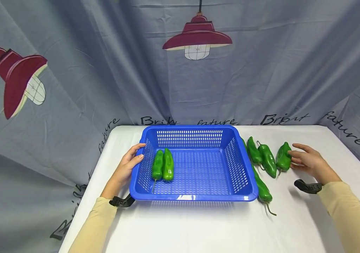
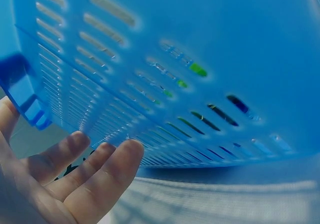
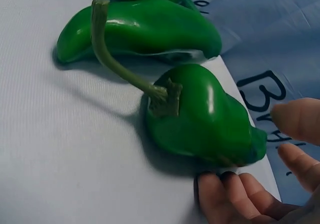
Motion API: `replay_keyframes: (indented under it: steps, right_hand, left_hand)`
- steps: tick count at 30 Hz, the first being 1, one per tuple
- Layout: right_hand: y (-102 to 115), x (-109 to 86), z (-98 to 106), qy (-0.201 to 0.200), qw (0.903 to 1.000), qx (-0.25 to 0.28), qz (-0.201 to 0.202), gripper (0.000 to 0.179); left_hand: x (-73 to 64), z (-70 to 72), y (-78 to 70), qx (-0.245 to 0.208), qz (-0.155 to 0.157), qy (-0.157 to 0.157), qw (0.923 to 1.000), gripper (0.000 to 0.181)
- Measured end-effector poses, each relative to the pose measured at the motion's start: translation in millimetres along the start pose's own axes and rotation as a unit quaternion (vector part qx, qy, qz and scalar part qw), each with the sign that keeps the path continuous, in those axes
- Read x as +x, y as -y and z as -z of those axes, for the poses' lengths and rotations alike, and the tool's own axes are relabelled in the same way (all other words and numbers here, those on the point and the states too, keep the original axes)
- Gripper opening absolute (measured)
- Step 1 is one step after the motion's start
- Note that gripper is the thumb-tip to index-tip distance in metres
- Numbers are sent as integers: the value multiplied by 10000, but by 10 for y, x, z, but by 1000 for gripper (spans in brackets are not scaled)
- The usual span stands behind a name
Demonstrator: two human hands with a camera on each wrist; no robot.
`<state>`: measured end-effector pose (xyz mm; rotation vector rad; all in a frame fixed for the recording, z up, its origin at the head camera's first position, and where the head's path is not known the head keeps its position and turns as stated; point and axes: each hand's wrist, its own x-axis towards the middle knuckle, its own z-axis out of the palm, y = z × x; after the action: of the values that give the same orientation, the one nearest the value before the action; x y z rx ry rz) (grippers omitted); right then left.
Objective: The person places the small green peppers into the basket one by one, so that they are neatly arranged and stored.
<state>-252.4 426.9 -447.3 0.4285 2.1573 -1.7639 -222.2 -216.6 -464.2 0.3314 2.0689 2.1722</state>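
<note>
A blue plastic basket (image 1: 194,197) with slotted walls stands mid-table, two green peppers (image 1: 168,165) lying lengthwise along its left side. My left hand (image 1: 128,163) is at the basket's left rim, fingertips against it. In the left wrist view, its loosely extended fingers (image 2: 107,179) lie along the outside of the slotted wall. My right hand (image 1: 308,161) reaches around the right end of a squat green pepper (image 1: 283,157). Close up, this pepper (image 3: 200,119) has a long curved stem toward the camera; thumb and fingers spread on either side of its tip.
Right of the basket lie more green peppers: one slanted (image 1: 267,160), one shorter (image 1: 254,150), and a long one (image 1: 263,189) partly hidden by the basket wall. A grey curtain (image 1: 262,70) with printed lamps and lettering hangs behind the white table (image 1: 199,228).
</note>
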Motion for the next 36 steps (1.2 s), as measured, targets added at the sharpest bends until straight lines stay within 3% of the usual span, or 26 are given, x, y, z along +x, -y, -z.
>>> replay_keyframes:
  steps: [4, 12, 36]
  right_hand:
    - [16, 38, -42, -30, 9959, -897, 133, 82]
    - [41, 139, -184, -496, 9871, -1508, 188, 75]
    - [98, 223, -314, -969, 9713, -2163, 214, 73]
  left_hand:
    - [-4, 0, 3, -23, -44, -14, 10000, 37]
    - [11, -2, 18, 65, 15, 0, 10000, 37]
    - [-3, -7, -2, 83, -73, -43, 9999, 37]
